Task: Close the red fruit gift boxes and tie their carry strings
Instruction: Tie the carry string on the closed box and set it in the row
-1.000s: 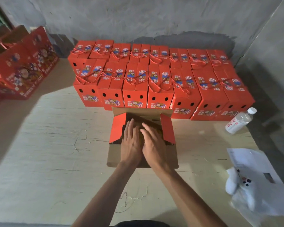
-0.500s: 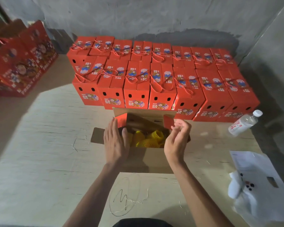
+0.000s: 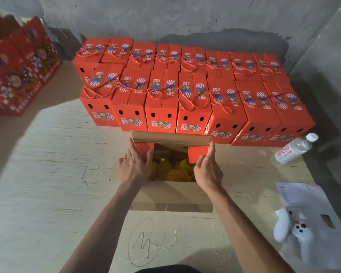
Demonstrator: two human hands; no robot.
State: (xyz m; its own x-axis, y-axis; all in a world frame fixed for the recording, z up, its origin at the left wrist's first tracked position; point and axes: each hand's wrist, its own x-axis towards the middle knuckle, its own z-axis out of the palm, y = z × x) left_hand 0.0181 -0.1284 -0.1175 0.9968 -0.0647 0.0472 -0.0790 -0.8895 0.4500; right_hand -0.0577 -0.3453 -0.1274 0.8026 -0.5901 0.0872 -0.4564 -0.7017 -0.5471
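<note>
An open red gift box (image 3: 171,196) stands in front of me with its brown near flap folded toward me and its far flap (image 3: 170,137) upright. Yellow foam-netted fruit (image 3: 175,170) shows inside. My left hand (image 3: 135,167) rests with straight fingers on the box's left red side flap (image 3: 144,147). My right hand (image 3: 207,169) holds the right red side flap (image 3: 198,154) between thumb and fingers. Behind the box, two rows of closed red gift boxes (image 3: 185,107) stand with their red carry strings tied on top.
A water bottle (image 3: 292,149) lies at the right beside the closed boxes. White paper and a white glove (image 3: 295,227) lie at the lower right. Larger red boxes (image 3: 18,75) stand at the far left. Grey walls close the back and right.
Both hands left the middle of the box and spread to its side flaps. The covering flap came open, and the fruit now shows. The head moved closer.
</note>
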